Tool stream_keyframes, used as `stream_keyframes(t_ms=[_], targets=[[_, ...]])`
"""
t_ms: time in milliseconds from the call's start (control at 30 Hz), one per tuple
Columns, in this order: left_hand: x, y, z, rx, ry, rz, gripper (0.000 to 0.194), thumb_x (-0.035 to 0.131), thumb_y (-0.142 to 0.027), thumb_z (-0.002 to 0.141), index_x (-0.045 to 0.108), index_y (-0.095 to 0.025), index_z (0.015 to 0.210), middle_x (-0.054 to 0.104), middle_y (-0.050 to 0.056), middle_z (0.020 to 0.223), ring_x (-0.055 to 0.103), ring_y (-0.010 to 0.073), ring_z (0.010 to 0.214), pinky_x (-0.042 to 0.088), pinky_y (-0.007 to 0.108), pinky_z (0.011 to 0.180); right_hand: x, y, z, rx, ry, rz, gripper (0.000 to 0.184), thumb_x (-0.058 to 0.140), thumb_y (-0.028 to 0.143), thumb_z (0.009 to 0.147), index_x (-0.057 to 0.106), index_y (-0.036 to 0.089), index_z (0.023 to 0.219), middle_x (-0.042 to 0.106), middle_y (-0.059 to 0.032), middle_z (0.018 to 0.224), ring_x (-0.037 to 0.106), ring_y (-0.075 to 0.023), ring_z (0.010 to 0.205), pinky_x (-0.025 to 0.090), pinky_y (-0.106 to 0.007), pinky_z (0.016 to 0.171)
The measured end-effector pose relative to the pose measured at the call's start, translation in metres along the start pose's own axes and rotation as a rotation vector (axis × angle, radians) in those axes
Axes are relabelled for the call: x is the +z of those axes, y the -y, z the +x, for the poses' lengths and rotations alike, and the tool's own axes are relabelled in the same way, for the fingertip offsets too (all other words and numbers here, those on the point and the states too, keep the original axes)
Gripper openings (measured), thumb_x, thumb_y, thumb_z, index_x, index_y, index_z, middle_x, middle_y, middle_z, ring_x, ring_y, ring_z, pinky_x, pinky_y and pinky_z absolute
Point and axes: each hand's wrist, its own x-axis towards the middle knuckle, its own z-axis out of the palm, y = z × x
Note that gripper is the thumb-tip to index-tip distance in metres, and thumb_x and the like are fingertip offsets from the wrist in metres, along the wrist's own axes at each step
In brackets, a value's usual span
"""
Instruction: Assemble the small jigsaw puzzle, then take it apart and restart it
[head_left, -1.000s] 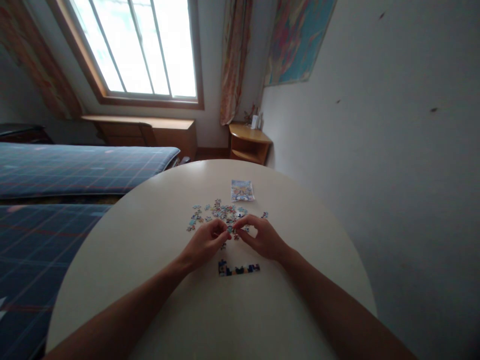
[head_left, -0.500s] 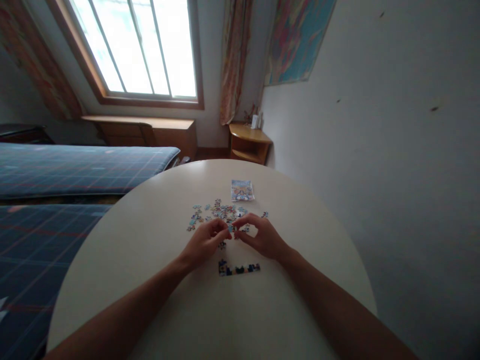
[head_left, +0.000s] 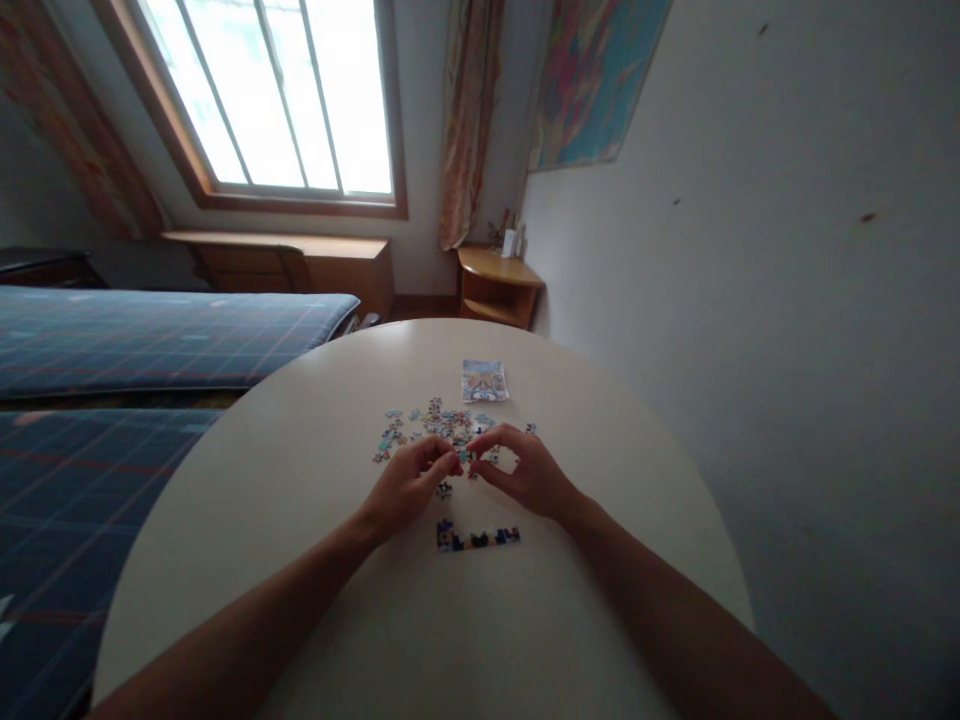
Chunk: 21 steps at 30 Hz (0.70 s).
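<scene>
My left hand (head_left: pixel 412 478) is closed in a pinch on a small light-blue puzzle piece (head_left: pixel 463 457) over the front of a loose pile of puzzle pieces (head_left: pixel 448 424). Facing it, my right hand (head_left: pixel 523 468) has thumb and forefinger curved round to the same spot, a piece between their tips; its outline is too small to make out. Just below the left fingers lies a dark-and-white puzzle piece (head_left: pixel 444 491). Nearer to me is a joined strip of puzzle pieces (head_left: pixel 480 540), dark with a straight lower edge and a taller left end.
A printed picture sheet (head_left: pixel 484 381) lies behind the pile on the round cream table (head_left: pixel 315 580). Beds with blue plaid covers (head_left: pixel 150 340) stand along the left. A white wall (head_left: pixel 750 330) rises at the right, and a wooden corner shelf (head_left: pixel 501 268) stands beyond the table.
Both hands stay almost in place over the pile. The right fingertips have shifted very slightly, and the blue piece between the hands has turned or moved a little. The joined strip has not moved.
</scene>
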Motion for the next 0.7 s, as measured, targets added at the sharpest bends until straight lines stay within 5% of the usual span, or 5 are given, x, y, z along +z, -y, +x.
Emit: stream_keyframes(t_ms=[700], targets=[[0.0000,0.0017,0.0001,0.019,0.021,0.183,0.020,0.054,-0.033,0.088,0.064,-0.018,0.079,0.071,0.003,0.076,0.065,0.0161,0.072,0.050,0.027,0.069,-0.0094,-0.0012,0.0009,0.010,0.068,-0.038,0.013,0.073,0.025,0.079,0.070,0.022,0.092,0.073,-0.0022,0.086,0.067,-0.0162,0.082,0.051,-0.031,0.079]])
